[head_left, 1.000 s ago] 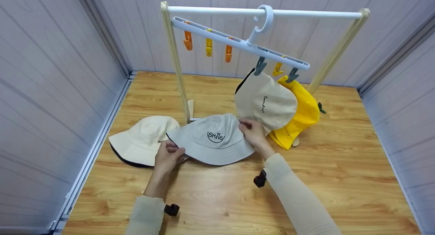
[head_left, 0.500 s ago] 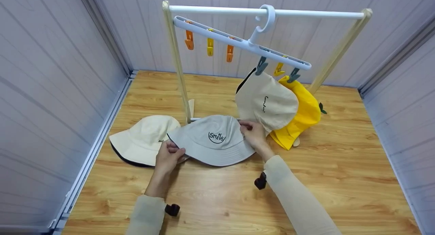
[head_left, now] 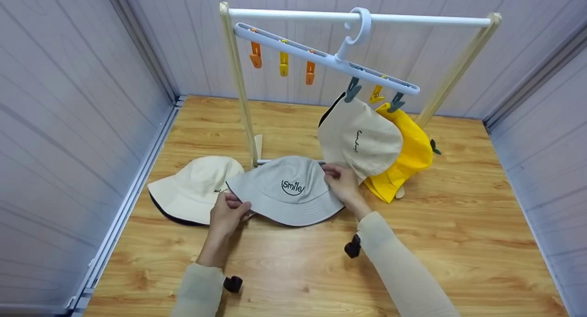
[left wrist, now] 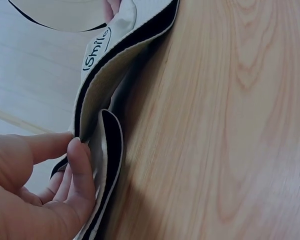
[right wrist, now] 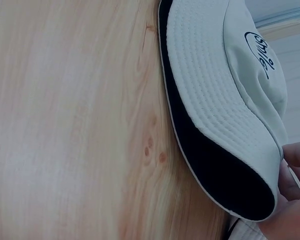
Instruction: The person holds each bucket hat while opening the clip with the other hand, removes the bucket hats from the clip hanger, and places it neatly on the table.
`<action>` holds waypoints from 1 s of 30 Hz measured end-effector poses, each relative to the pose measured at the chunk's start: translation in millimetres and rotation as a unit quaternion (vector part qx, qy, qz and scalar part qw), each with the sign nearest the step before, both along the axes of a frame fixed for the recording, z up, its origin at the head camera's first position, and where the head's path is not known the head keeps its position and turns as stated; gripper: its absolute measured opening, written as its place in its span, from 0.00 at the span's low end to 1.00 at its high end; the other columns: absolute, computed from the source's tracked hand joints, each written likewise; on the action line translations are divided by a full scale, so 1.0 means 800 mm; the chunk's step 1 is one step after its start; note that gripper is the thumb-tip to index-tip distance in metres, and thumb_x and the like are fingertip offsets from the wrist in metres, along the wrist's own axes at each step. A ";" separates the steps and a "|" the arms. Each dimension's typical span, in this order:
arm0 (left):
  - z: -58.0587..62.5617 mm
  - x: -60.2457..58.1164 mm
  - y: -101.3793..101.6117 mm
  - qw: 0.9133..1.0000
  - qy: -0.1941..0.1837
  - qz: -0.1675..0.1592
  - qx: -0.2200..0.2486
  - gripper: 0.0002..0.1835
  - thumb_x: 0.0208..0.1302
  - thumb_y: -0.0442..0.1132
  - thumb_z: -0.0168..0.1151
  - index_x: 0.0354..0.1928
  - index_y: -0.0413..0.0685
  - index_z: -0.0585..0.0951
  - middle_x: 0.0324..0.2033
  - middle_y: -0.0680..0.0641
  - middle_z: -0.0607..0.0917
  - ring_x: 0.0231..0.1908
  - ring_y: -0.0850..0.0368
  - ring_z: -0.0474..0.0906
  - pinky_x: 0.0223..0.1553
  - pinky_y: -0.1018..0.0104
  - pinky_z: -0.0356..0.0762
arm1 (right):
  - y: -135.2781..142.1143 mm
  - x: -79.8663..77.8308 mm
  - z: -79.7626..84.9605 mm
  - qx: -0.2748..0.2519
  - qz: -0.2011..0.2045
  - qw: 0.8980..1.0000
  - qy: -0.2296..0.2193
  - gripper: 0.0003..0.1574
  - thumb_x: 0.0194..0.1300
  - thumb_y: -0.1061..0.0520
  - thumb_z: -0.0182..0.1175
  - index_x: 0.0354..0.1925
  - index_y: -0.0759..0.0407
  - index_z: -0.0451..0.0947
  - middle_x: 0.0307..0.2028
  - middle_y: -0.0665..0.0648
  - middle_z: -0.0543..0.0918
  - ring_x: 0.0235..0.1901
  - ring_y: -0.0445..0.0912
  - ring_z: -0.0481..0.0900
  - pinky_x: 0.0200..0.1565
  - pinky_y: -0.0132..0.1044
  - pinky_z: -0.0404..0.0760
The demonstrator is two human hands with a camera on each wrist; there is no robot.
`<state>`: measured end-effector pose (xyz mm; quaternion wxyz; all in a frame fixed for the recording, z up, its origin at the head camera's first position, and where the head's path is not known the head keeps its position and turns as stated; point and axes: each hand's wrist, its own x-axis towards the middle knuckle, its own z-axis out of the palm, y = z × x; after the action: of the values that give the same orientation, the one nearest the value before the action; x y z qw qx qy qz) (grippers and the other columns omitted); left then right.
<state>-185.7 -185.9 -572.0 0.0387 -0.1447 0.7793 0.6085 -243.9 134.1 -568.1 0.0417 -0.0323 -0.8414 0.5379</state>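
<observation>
A grey bucket hat [head_left: 293,186] with "smile" stitched on its front is held between both hands, low over the wooden surface. My left hand [head_left: 228,211] pinches the left end of its brim between thumb and fingers; the left wrist view shows the pinched brim edge [left wrist: 92,90] close up. At the other side, my right hand [head_left: 341,181] grips the hat where crown and brim meet. In the right wrist view the brim's dark underside [right wrist: 215,172] shows. A cream bucket hat [head_left: 195,184] lies at the left, partly behind the left hand and the grey hat.
A rack with a white top bar [head_left: 293,15] carries a tilted clip hanger [head_left: 293,47]. From its right half hang a beige hat [head_left: 362,138] and a yellow hat [head_left: 410,147]. Orange and yellow clips [head_left: 283,64] dangle on the left half. Panel walls [head_left: 69,124] enclose the wooden surface [head_left: 293,271].
The grey hat and both hands have shifted very slightly downward in the head view. Both grips look the same, and the hanging hats stay where they were.
</observation>
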 end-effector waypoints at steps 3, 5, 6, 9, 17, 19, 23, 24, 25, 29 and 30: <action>0.001 0.002 -0.001 1.000 0.007 -0.009 -0.019 0.18 0.64 0.29 0.71 0.50 0.35 0.72 0.36 0.40 0.84 0.25 0.60 0.84 0.27 0.73 0.85 | 0.001 0.001 -0.001 0.004 0.001 1.000 -0.017 0.18 0.68 0.69 0.62 0.55 0.67 0.87 0.52 0.64 0.89 0.52 0.54 0.85 0.53 0.34 0.81; 0.002 0.003 -0.001 0.999 0.010 -0.013 -0.032 0.19 0.65 0.29 0.71 0.50 0.35 0.72 0.37 0.40 0.84 0.24 0.60 0.84 0.26 0.73 0.84 | 0.002 0.001 -0.001 0.003 0.004 1.000 -0.026 0.19 0.68 0.68 0.62 0.56 0.66 0.87 0.53 0.64 0.88 0.53 0.53 0.83 0.55 0.35 0.79; 0.003 0.004 -0.001 0.999 0.011 -0.014 -0.037 0.19 0.65 0.29 0.72 0.50 0.35 0.72 0.37 0.39 0.84 0.24 0.61 0.84 0.26 0.73 0.84 | 0.002 0.001 -0.001 0.003 0.006 1.000 -0.030 0.20 0.68 0.68 0.61 0.56 0.66 0.87 0.54 0.64 0.88 0.54 0.53 0.82 0.56 0.36 0.78; 0.003 0.004 0.000 0.999 0.011 -0.011 -0.045 0.18 0.64 0.29 0.72 0.49 0.35 0.72 0.36 0.40 0.84 0.23 0.61 0.84 0.25 0.73 0.83 | 0.003 0.001 -0.001 -0.001 0.013 0.999 -0.041 0.21 0.68 0.67 0.61 0.58 0.66 0.86 0.57 0.64 0.87 0.56 0.53 0.81 0.59 0.39 0.77; 0.002 0.004 0.000 0.997 0.013 -0.017 -0.069 0.20 0.64 0.31 0.72 0.51 0.35 0.72 0.36 0.40 0.85 0.21 0.60 0.83 0.24 0.73 0.82 | 0.006 0.004 0.000 0.004 0.030 0.998 -0.053 0.24 0.68 0.67 0.60 0.61 0.67 0.84 0.58 0.65 0.87 0.58 0.54 0.81 0.63 0.44 0.78; 0.002 0.004 -0.001 0.997 0.013 -0.017 -0.074 0.20 0.64 0.31 0.72 0.51 0.36 0.71 0.36 0.40 0.85 0.21 0.60 0.83 0.24 0.73 0.82 | 0.007 0.005 0.001 0.005 0.033 0.998 -0.055 0.24 0.68 0.66 0.60 0.61 0.67 0.84 0.58 0.65 0.87 0.59 0.54 0.81 0.64 0.45 0.78; 0.002 0.004 -0.002 0.995 0.022 -0.018 -0.100 0.21 0.63 0.33 0.73 0.52 0.36 0.71 0.35 0.41 0.85 0.21 0.60 0.83 0.27 0.73 0.81 | 0.008 0.007 0.004 0.006 0.035 0.998 -0.053 0.23 0.69 0.65 0.61 0.61 0.67 0.84 0.57 0.65 0.87 0.58 0.54 0.82 0.63 0.45 0.78; 0.003 0.004 -0.003 0.993 0.025 -0.020 -0.110 0.22 0.63 0.34 0.73 0.52 0.37 0.71 0.35 0.41 0.85 0.22 0.60 0.82 0.28 0.72 0.81 | 0.008 0.007 0.005 0.006 0.036 0.998 -0.050 0.23 0.69 0.65 0.61 0.61 0.67 0.84 0.57 0.65 0.87 0.58 0.54 0.82 0.63 0.45 0.79; 0.003 0.004 -0.003 0.993 0.027 -0.022 -0.116 0.22 0.63 0.34 0.73 0.52 0.37 0.71 0.35 0.41 0.85 0.22 0.60 0.82 0.28 0.72 0.81 | 0.009 0.008 0.007 0.008 0.037 0.998 -0.046 0.23 0.69 0.66 0.61 0.61 0.67 0.84 0.57 0.65 0.87 0.57 0.54 0.82 0.63 0.45 0.79; 0.006 0.004 -0.006 0.989 0.032 -0.030 -0.139 0.23 0.63 0.35 0.73 0.53 0.38 0.71 0.35 0.42 0.86 0.23 0.60 0.83 0.31 0.71 0.79 | 0.012 0.010 0.015 0.011 0.049 0.998 -0.037 0.22 0.70 0.67 0.61 0.61 0.69 0.83 0.57 0.66 0.87 0.58 0.56 0.83 0.63 0.47 0.80; 0.007 0.003 -0.006 0.989 0.032 -0.033 -0.140 0.23 0.63 0.35 0.73 0.53 0.38 0.71 0.35 0.42 0.87 0.24 0.60 0.83 0.31 0.71 0.80 | 0.013 0.010 0.018 0.013 0.051 0.998 -0.039 0.22 0.70 0.67 0.61 0.61 0.69 0.83 0.57 0.66 0.87 0.58 0.56 0.83 0.64 0.48 0.80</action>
<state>-183.0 -191.0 -566.6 0.0132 -0.1040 0.8618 0.4963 -235.6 144.3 -553.7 -0.0176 -0.0097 -0.8499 0.5265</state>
